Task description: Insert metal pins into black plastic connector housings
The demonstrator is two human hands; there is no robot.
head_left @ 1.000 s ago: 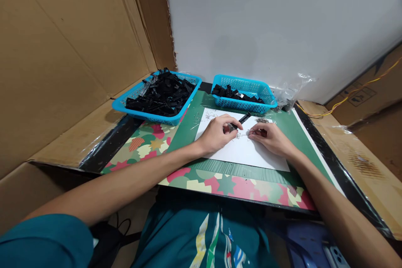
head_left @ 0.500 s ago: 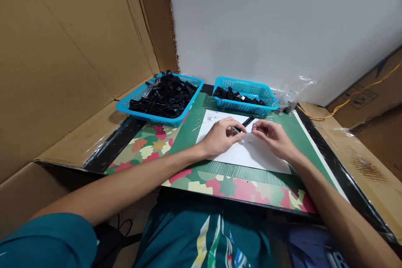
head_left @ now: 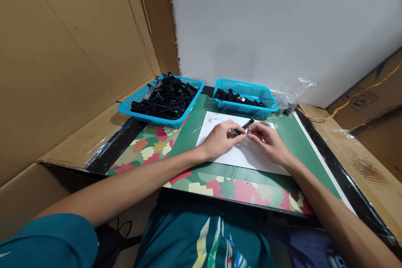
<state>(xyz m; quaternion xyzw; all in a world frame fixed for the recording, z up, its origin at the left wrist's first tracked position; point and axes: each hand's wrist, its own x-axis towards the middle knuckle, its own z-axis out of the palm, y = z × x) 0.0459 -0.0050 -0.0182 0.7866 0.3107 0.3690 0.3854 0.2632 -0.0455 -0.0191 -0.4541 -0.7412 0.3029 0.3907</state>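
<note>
Between its thumb and fingers, my left hand (head_left: pixel 222 139) grips a slim black plastic piece (head_left: pixel 248 123), whose far end sticks up toward the back right. My right hand (head_left: pixel 267 140) is closed in a pinch, its fingertips meeting the left fingertips at the piece's near side. Whatever the right fingers pinch is too small to make out. Under both hands lies a white sheet (head_left: pixel 238 160). Small dark metal bits (head_left: pixel 213 118) are scattered on its far left corner, and another little heap (head_left: pixel 266 124) shows just behind my right hand.
A blue basket (head_left: pixel 125 109) piled with black plastic pieces stands at the left. A smaller blue basket (head_left: pixel 266 92) with fewer pieces stands at the back, beside a clear plastic bag (head_left: pixel 290 98). Cardboard walls (head_left: pixel 78 50) rise at the left; a yellow cable (head_left: pixel 339 111) runs at the right.
My right hand has moved left, closing the gap to my left hand, so the fingertips now meet. The small heap behind it has come into view. My left hand keeps its hold.
</note>
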